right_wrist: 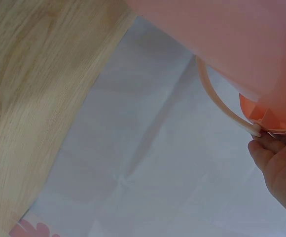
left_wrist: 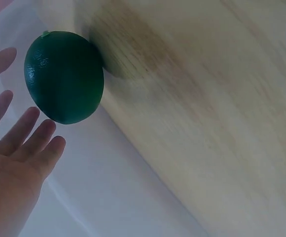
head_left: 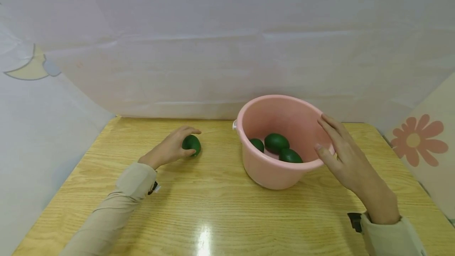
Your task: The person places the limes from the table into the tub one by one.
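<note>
A dark green round fruit (head_left: 192,145) lies on the wooden table (head_left: 220,208), left of centre. My left hand (head_left: 177,145) cups around it from the left. In the left wrist view its fingers (left_wrist: 29,133) are spread, with a small gap to the fruit (left_wrist: 64,76). A pink plastic bucket (head_left: 263,169) stands right of centre and holds three more green fruits (head_left: 276,142). My right hand (head_left: 337,149) rests on the bucket's right rim with straight fingers. In the right wrist view its thumb (right_wrist: 266,145) touches the rim beside the thin bucket handle (right_wrist: 222,103).
White sheeting walls in the table at the back and on both sides. A pink flower print (head_left: 416,139) marks the right wall and a yellow moon print (head_left: 32,68) the left. Bare tabletop stretches across the front.
</note>
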`<state>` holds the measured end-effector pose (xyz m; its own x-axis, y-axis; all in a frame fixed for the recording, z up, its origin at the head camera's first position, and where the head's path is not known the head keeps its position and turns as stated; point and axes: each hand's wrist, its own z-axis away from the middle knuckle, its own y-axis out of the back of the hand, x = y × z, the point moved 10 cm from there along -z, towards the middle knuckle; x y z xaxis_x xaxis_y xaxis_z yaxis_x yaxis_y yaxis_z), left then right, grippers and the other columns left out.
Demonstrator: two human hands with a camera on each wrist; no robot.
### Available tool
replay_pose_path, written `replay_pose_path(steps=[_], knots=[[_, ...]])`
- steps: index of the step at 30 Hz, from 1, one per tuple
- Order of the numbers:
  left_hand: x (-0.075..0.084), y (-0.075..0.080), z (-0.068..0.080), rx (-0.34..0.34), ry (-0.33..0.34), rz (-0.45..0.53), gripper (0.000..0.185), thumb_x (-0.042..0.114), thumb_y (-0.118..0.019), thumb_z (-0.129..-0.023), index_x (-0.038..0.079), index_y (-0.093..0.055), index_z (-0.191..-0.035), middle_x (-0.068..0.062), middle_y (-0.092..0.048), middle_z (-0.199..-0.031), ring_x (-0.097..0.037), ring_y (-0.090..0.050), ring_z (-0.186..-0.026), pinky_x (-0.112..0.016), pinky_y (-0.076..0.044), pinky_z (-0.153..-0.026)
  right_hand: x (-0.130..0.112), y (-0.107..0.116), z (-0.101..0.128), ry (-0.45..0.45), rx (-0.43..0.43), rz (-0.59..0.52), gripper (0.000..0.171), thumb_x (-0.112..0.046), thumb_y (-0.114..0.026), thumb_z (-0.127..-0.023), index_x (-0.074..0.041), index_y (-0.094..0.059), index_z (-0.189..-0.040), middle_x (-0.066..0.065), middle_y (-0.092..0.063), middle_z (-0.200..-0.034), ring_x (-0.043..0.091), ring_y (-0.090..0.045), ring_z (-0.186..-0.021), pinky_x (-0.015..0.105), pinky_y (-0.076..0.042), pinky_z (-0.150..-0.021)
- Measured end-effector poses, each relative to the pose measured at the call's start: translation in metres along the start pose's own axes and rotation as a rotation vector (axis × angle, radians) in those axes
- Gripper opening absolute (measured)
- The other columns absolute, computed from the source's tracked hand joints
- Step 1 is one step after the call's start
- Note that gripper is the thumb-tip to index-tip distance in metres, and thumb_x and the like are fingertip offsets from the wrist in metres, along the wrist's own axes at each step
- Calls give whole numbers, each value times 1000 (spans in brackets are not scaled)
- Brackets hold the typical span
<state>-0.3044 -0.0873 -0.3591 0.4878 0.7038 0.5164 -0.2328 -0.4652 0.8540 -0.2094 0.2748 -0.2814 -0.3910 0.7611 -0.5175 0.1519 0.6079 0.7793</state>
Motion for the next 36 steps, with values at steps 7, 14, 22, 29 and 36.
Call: replay_pose_path(steps=[7,14,22,29,36], knots=[[-6,-6,-1,-14,3,3,59,11,-76,-87,1,-51,-140,-24,-48,-145,-44,-47,-133,-57,-45,-105,0,0,0,-1,-1,-3,64,-24,-54,-100,-10,-28,-157,11,-20,-165,43,-20,-149,75,-26,-104],[-12,-9,-1,-44,18,4,56,11,-75,-88,0,-53,-139,-24,-51,-141,-43,-51,-127,-55,-49,-101,0,0,0,1,1,-2,64,-24,-54,-100,-11,-28,-157,11,-20,-164,43,-20,-149,75,-26,-103],[-20,-12,1,-53,67,-29,54,15,-75,-89,2,-56,-137,-24,-47,-143,-47,-43,-128,-59,-48,-98,0,0,0,-1,2,-4,64,-24,-54,-100,-11,-28,-157,11,-20,-164,43,-21,-149,75,-26,-103],[-24,-16,0,-54,78,-9,56,16,-76,-88,2,-55,-137,-24,-45,-141,-47,-44,-126,-61,-49,-97,-1,0,1,-1,2,-2,64,-23,-54,-100,-11,-28,-157,11,-20,-165,45,-21,-148,75,-27,-103],[-24,-17,-1,-51,88,-2,56,16,-77,-87,3,-55,-138,-24,-44,-141,-48,-46,-125,-61,-49,-98,0,0,0,2,3,3,64,-23,-54,-100,-11,-28,-157,11,-20,-165,45,-22,-147,75,-27,-102]])
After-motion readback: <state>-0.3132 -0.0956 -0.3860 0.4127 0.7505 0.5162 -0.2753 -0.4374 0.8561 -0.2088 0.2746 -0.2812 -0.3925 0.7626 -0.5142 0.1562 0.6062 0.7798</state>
